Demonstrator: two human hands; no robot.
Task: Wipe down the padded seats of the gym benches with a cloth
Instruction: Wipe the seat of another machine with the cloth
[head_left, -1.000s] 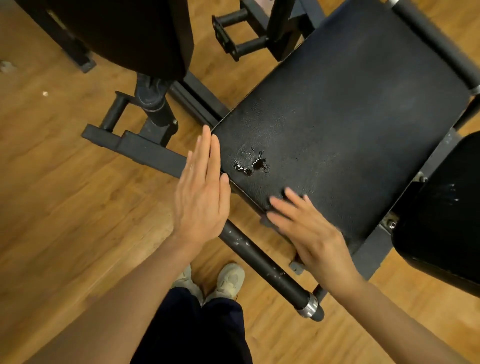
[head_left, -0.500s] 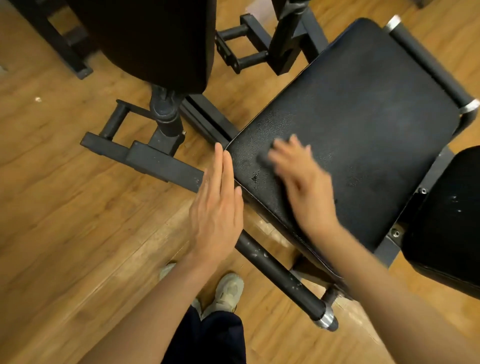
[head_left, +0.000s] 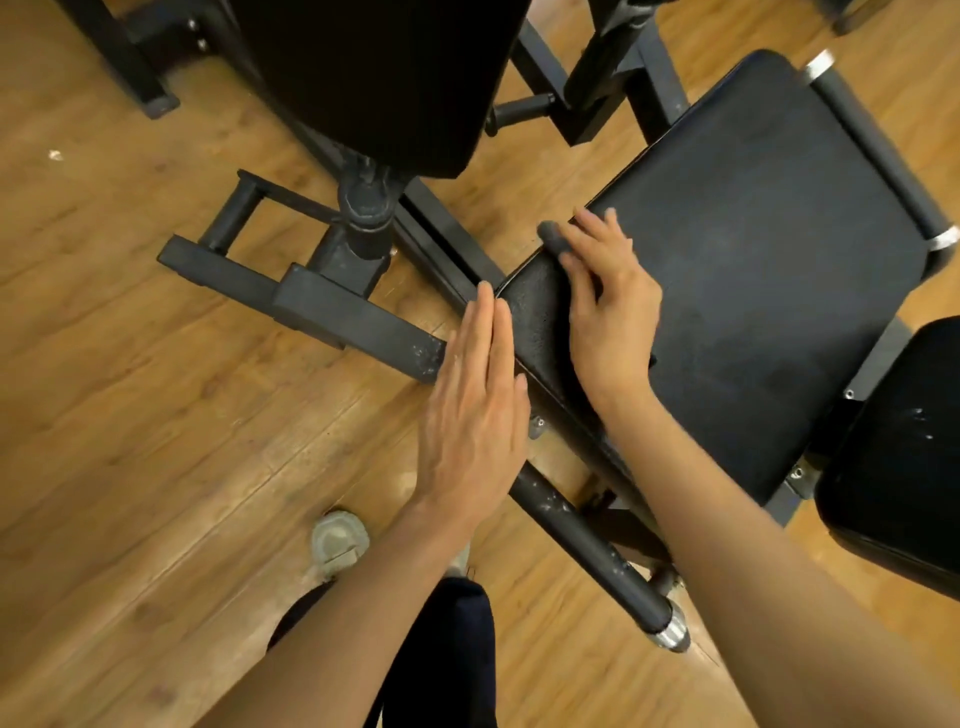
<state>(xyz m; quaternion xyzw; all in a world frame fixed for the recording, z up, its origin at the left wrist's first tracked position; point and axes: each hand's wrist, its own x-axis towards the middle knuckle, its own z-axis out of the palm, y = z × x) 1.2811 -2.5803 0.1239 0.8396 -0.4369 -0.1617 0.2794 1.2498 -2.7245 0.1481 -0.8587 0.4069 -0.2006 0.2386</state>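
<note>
While we lean over the padded seat (head_left: 769, 270), our right hand (head_left: 608, 317) presses a dark grey cloth (head_left: 551, 238) against its near-left edge.

Our right fingers (head_left: 597, 234) lie spread and fairly straight over the cloth, which shows only as a small roll past the fingertips at the seat's left rim. Our left hand (head_left: 475, 415) hovers flat just left of the seat, fingers straight and together, holding nothing. Below the seat runs a black frame bar (head_left: 587, 545) above the wooden floor (head_left: 130, 415); another black pad (head_left: 904, 457) sits just right of the seat.
</note>
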